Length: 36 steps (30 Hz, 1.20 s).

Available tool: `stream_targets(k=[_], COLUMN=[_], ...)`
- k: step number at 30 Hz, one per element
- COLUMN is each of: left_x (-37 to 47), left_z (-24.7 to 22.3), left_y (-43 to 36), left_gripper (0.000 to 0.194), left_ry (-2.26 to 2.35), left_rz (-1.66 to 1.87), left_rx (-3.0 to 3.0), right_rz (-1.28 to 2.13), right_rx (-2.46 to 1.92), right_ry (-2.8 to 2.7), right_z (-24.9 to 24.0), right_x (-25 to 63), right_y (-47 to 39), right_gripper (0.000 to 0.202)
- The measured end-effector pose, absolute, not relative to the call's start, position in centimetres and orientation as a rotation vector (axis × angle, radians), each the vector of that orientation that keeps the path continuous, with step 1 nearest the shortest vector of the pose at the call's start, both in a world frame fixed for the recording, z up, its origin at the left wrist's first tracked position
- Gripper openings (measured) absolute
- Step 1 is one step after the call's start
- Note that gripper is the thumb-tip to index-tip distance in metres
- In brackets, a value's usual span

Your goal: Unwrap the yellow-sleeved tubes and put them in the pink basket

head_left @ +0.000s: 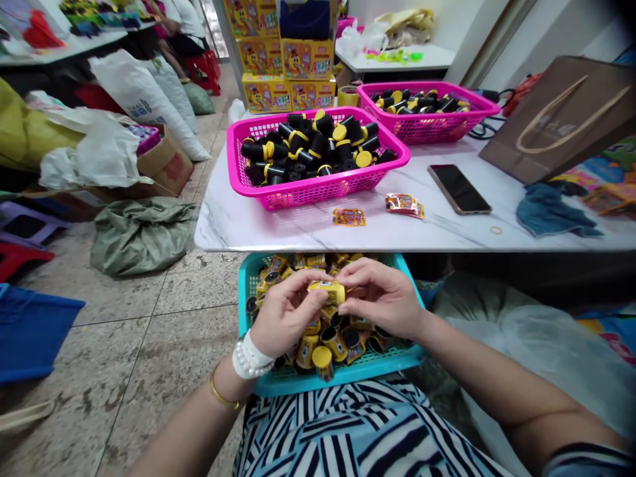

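Observation:
Above a turquoise basket [348, 381], both hands meet around one small yellow labelled cylinder [330, 292]. My left hand [289, 310] pinches its left end between thumb and fingers. At its right end, my right hand [380, 296] has thumb and fingertips closed on the edge. The turquoise basket below is filled with similar yellow-wrapped cylinders, some showing black ends. On the white table, a pink basket [318, 192] holds black cylinders with yellow caps. Two small lots of printed labels, one single [349, 216] and one stacked [405, 205], lie in front of it.
A second pink basket [432, 126] stands behind, near yellow boxes [285, 93]. A phone [460, 189], a blue cloth [554, 211] and a brown paper bag [551, 126] are on the table's right side. Sacks [144, 235] lie on the floor at left; a person sits beyond.

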<state>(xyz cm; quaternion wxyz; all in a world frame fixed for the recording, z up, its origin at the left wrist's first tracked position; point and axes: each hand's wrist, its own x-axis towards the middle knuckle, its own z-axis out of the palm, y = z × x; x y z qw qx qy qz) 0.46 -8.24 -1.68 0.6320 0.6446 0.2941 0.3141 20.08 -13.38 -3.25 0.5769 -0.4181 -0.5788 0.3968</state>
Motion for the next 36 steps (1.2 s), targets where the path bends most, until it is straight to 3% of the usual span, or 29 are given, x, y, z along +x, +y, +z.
stream_targets(k=[4,8,13,16,22,27,32,36], left_x=[0.9,1.2,1.3,1.0,0.7,1.4,1.4,1.0], left_z=[-2.1,-2.4,-1.9,-1.6,-2.0,-2.1,-1.7,-1.5], left_y=[-8.5,-8.3,-8.6,-8.9,-9.0,-9.1,-9.1,-9.1], left_gripper=[0.027,0.039,0.047,0.047,0.045,0.046,0.045,0.046], left_ry=[0.758,0.872,0.832,0.715,0.588,0.613,0.544,0.636], left_rz=[0.716,0.628,0.535,0.479,0.415,0.443,0.448,0.450], left_rx=[1.502,1.305,1.038,0.833,0.763,0.765,0.697,0.789], right_rz=[1.259,1.411,1.230,1.081,0.802,0.789,0.621,0.651], right_rx=[-1.021,-1.004,-0.918,-0.960,-0.909,-0.968,-0.932,-0.970], right_ry=[-1.140,-1.189,-1.374,-1.441,-1.449,-1.610,-1.578,-1.616], right_z=[-3.4,-3.2,-3.0,-3.0,-3.2,-2.7,-2.2,-2.1], right_x=[19.4,19.5,20.0,20.0,19.8,19.9,19.8,19.5], right_y=[-13.3,-13.5,-13.7,-13.5,-13.3,-13.5,-13.6,-13.9], right_gripper=[0.031,0.035,0.019,0.025,0.014,0.031,0.019,0.025])
